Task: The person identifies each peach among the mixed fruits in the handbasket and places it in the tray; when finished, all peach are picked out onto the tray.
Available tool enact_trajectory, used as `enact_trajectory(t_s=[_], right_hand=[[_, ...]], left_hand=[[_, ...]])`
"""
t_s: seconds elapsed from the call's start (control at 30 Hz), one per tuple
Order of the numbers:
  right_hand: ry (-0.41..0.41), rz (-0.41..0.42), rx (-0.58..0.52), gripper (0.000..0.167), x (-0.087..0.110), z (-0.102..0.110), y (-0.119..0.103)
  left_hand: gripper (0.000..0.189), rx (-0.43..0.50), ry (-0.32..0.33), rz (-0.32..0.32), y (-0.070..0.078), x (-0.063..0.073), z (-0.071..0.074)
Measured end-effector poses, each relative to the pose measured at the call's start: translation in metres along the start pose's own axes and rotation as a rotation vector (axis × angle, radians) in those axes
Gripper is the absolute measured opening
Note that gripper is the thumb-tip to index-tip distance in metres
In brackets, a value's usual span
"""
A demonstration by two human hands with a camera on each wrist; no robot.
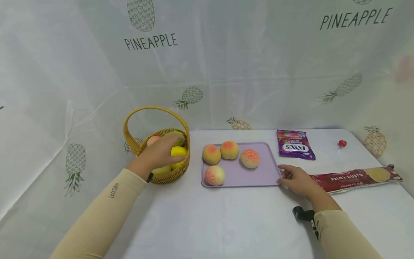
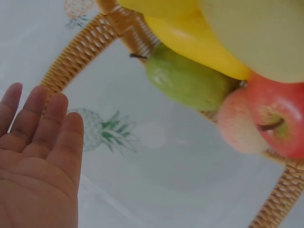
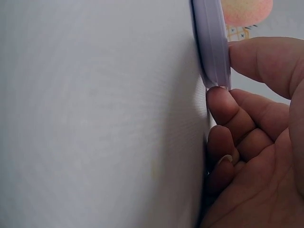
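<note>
My left hand [image 1: 161, 153] is above the wicker basket [image 1: 170, 178], over the fruit in it. In the left wrist view its fingers [image 2: 59, 123] are extended, apart from the green fruit [image 2: 183, 78], yellow fruit [image 2: 194, 42] and red apple [image 2: 280, 116]. On the right, my right hand [image 1: 295, 180] pinches the right edge of the purple tray [image 1: 236, 176]. The right wrist view has the thumb [image 3: 261, 59] at the tray's rim and curled fingers beneath it. Several peaches, one of them front left [image 1: 214, 175], lie on the tray.
A purple FOX'S candy bag [image 1: 295, 145] lies behind the right hand, with a red lollipop [image 1: 341, 144] farther right. A red spaghetti pack [image 1: 352, 178] stretches beside the right wrist. The basket's tall arched handle [image 1: 152, 108] rises above its rim.
</note>
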State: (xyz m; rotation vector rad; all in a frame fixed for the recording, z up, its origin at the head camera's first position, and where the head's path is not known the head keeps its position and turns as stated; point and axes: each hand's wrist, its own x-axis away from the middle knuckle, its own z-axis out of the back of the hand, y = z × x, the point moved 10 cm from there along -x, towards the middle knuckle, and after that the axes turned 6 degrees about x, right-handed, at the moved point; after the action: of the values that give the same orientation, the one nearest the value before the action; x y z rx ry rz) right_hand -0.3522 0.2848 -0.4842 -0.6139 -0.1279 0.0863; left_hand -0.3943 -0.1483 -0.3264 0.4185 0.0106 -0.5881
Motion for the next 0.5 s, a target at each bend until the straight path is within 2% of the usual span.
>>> enact_trajectory(t_s=[0.23, 0.5], right_hand=[[-0.002, -0.019, 0.004, 0.069, -0.001, 0.000, 0.003], [-0.006, -0.025, -0.003, 0.068, 0.000, 0.000, 0.000]], left_hand=[[0.069, -0.002, -0.013, 0.032, -0.013, 0.001, 0.004], [0.074, -0.041, -0.023, 0.126, -0.031, -0.001, 0.008]])
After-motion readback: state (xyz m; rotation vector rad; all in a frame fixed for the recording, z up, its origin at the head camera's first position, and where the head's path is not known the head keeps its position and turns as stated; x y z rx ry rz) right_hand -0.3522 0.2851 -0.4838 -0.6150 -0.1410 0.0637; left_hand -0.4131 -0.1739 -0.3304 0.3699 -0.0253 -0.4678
